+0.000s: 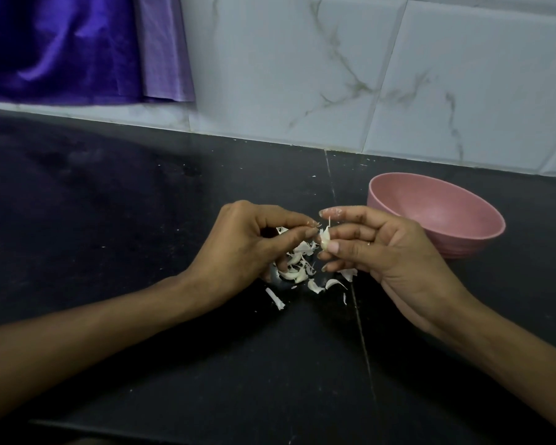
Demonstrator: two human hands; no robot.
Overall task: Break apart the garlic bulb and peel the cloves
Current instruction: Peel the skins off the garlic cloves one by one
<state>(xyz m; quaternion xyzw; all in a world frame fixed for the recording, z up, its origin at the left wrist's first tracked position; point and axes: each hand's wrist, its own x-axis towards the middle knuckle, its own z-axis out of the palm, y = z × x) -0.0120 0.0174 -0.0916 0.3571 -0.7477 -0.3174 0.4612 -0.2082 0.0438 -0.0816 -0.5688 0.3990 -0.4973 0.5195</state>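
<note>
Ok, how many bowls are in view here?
1. The pink bowl stands on the dark counter near the tiled wall, just behind the right hand. Nothing shows inside it.

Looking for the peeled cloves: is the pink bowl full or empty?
Empty as far as shown: the pink bowl tilts toward the camera and its visible inside is bare; its near rim hides the lowest part.

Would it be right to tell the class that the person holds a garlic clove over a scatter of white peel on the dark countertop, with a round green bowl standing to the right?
Not quite: the round bowl is pink, not green, as the head view shows. The rest holds: the right hand pinches the garlic clove over the white peel on the dark countertop.
</note>
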